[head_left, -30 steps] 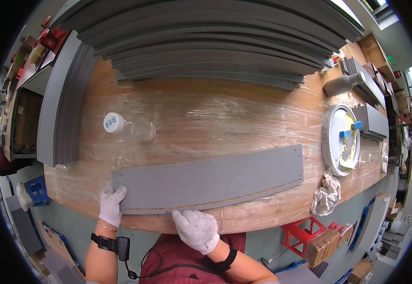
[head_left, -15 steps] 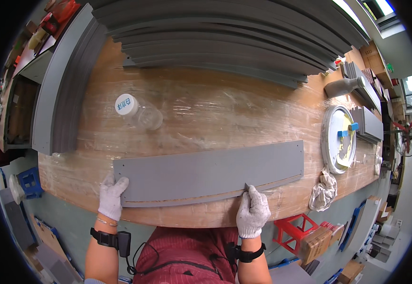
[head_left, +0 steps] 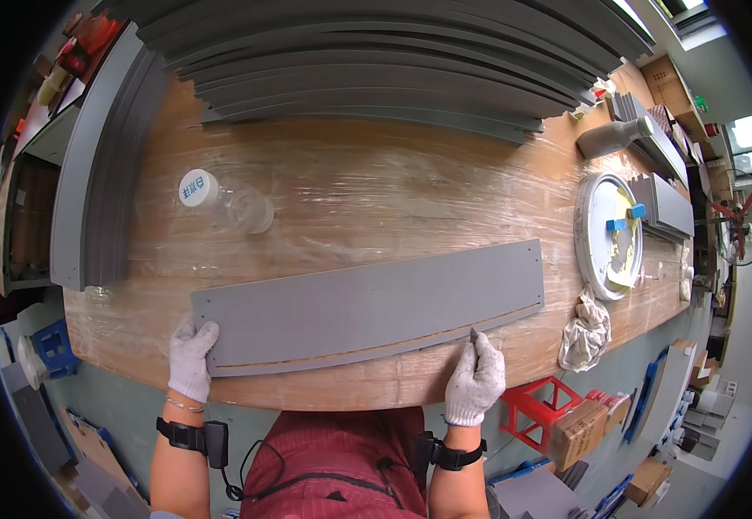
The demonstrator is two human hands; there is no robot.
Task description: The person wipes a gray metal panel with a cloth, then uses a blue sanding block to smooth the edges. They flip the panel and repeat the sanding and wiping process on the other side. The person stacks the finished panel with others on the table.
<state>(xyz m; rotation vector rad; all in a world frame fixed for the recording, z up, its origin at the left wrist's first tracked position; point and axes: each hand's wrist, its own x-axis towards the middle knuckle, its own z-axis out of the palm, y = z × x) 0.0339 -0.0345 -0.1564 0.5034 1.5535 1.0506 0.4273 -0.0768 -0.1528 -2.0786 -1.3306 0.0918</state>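
Note:
A long grey board (head_left: 367, 303) lies near the table's front edge, with a thin brownish groove running along its near side. My left hand (head_left: 192, 353), in a white knit glove, grips the board's left end, thumb on top. My right hand (head_left: 476, 379), gloved the same way, pinches a small dark pointed piece (head_left: 473, 335) at the groove, towards the board's right end. Most of that piece is hidden by the fingers, so its kind cannot be made out.
A clear bottle (head_left: 246, 210) with a white cap is beyond the board. Stacked grey boards (head_left: 367, 95) fill the far side; more boards (head_left: 73, 190) stand left. At right are a round white lid (head_left: 585, 242) with blue bits, a crumpled rag (head_left: 583, 337) and a grey bottle (head_left: 609, 140).
My right hand has slid rightward along the groove with the small dark piece. My left hand keeps its hold on the board's left end. The whole view has shifted slightly.

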